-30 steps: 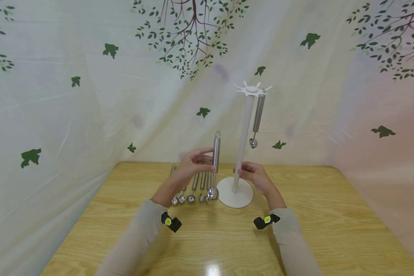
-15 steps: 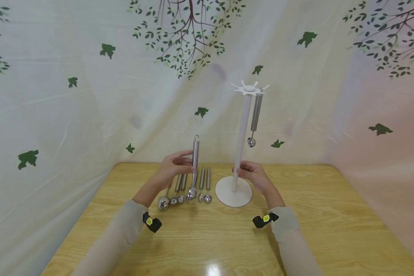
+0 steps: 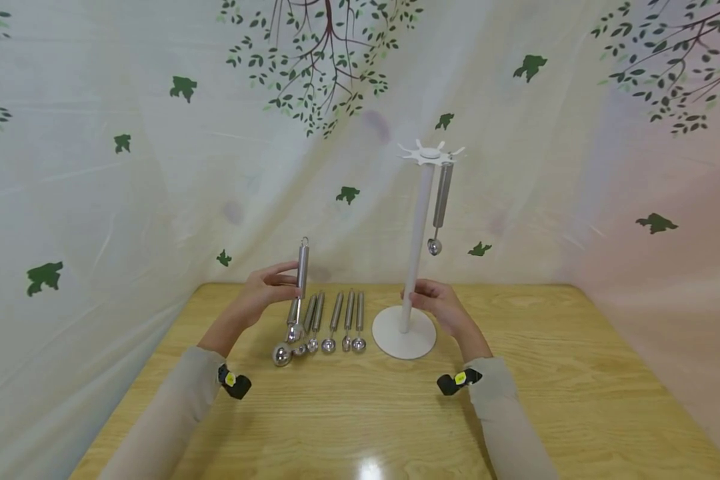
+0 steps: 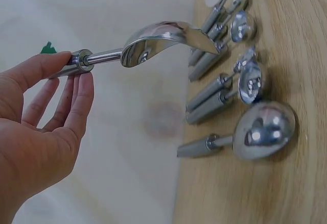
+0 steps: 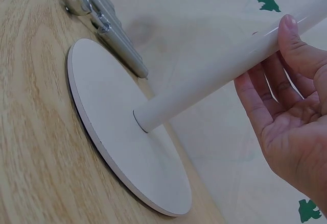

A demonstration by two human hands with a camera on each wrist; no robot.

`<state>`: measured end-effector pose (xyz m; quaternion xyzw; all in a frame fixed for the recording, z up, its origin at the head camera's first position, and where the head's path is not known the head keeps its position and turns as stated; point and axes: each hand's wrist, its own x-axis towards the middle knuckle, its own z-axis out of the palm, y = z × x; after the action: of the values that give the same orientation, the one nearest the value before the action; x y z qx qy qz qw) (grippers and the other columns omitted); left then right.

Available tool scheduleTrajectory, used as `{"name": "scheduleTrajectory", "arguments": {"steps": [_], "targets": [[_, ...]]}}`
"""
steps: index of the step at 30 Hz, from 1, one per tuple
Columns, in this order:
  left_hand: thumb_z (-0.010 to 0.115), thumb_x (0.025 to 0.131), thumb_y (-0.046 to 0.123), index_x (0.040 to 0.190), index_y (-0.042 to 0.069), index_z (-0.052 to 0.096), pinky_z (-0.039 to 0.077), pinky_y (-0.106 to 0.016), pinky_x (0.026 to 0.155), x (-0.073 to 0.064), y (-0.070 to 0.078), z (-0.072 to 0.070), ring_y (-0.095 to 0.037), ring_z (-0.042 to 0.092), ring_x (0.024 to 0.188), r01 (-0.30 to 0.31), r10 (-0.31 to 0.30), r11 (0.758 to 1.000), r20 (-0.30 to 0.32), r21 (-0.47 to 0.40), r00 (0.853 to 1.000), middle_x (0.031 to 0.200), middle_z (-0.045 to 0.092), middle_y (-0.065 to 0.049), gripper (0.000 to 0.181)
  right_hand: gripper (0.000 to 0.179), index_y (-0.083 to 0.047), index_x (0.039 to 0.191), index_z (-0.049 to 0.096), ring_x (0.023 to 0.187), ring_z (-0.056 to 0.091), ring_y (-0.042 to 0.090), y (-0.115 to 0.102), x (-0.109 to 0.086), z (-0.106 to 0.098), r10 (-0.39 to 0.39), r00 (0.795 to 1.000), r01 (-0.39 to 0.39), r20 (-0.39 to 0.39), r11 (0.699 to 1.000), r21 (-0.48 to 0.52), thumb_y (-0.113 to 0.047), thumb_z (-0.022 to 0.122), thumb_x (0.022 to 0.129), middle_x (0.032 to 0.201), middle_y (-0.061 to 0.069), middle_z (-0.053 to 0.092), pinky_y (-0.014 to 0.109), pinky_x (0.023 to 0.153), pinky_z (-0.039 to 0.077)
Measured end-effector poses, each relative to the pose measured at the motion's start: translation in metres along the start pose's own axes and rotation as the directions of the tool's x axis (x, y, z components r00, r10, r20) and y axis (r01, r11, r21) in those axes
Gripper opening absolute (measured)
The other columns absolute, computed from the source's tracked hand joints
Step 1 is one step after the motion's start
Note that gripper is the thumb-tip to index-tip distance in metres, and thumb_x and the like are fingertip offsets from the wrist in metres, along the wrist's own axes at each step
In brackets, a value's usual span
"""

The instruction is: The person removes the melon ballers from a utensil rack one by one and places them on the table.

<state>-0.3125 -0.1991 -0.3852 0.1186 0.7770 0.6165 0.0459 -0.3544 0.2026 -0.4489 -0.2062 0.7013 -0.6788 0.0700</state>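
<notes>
My left hand (image 3: 253, 293) pinches the handle of a steel scoop (image 3: 303, 270), thumb on one side and fingers on the other. The scoop is upright, hanging loop at the top; its hollow, curved head (image 4: 158, 38) points down over the left end of a row of steel scoops and ballers. The round scoop (image 4: 263, 130) at that end has the largest bowl. Thumb and fingers of my right hand (image 5: 296, 91) hold the lower pole of a white stand (image 3: 419, 233) with a round base. From the stand's hooked top hangs one small baller (image 3: 443, 197).
Several steel utensils (image 3: 336, 313) lie side by side left of the stand's base (image 3: 405, 343), handles toward the back. The wooden table (image 3: 372, 407) ends at a pale curtain (image 3: 264, 200) printed with leaves and branches.
My left hand has carried the upright scoop leftward, from near the stand to the row's left end. My right hand keeps its hold on the pole. The head view has shifted slightly.
</notes>
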Motion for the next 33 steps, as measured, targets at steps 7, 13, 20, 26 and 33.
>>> {"name": "scheduleTrajectory", "arguments": {"steps": [7,13,20,26,33], "targets": [[0.071,0.094,0.006,0.154,0.005,0.042,0.058,-0.028,0.096,-0.005,-0.012,-0.018,-0.009,0.071,0.099,0.015,-0.015,0.999,0.007,0.03,1.0,0.133,0.061,-0.029,0.066,0.044,0.016,0.132,0.053,0.103,0.069,0.007,0.0,0.002,-0.001,0.003,1.0,-0.003,-0.002,1.0,0.001,-0.01,0.066,0.099,0.107,-0.002,0.075,0.022,0.096,0.057],[0.07,0.096,0.007,0.155,0.005,0.04,0.056,-0.034,0.102,-0.013,-0.019,-0.026,-0.01,0.072,0.098,0.054,-0.054,0.997,0.006,0.057,0.999,0.137,0.058,-0.032,0.066,0.036,0.009,0.129,0.06,0.105,0.069,0.009,0.0,0.001,-0.001,0.02,1.0,-0.021,-0.012,1.0,-0.01,-0.011,0.066,0.099,0.123,0.026,0.068,0.024,0.098,0.057],[0.071,0.095,0.009,0.154,0.006,0.042,0.052,-0.047,0.108,-0.017,-0.029,-0.036,-0.014,0.072,0.099,0.083,-0.082,0.992,-0.009,0.092,0.997,0.134,0.062,-0.03,0.066,0.031,0.004,0.126,0.063,0.104,0.069,0.009,0.002,0.002,-0.002,0.006,1.0,-0.007,0.005,1.0,0.004,-0.011,0.066,0.099,0.108,-0.002,0.075,0.024,0.097,0.057],[0.07,0.096,0.009,0.155,0.005,0.041,0.055,-0.041,0.105,-0.019,-0.036,-0.044,-0.011,0.072,0.099,0.111,-0.11,0.989,-0.01,0.101,0.994,0.133,0.063,-0.027,0.066,0.033,0.008,0.127,0.061,0.104,0.069,0.009,0.002,0.002,-0.001,0.004,1.0,-0.004,0.004,1.0,0.007,-0.01,0.066,0.099,0.114,0.012,0.074,0.024,0.096,0.057],[0.068,0.097,0.005,0.155,-0.002,0.037,0.058,-0.031,0.098,-0.019,-0.043,-0.052,-0.009,0.072,0.099,0.136,-0.139,0.988,0.033,0.069,0.99,0.129,0.067,-0.024,0.066,0.042,0.016,0.131,0.054,0.104,0.069,0.009,0.002,0.002,-0.001,0.006,1.0,-0.006,-0.006,1.0,-0.004,-0.01,0.065,0.1,0.114,0.011,0.074,0.023,0.096,0.057]]}}
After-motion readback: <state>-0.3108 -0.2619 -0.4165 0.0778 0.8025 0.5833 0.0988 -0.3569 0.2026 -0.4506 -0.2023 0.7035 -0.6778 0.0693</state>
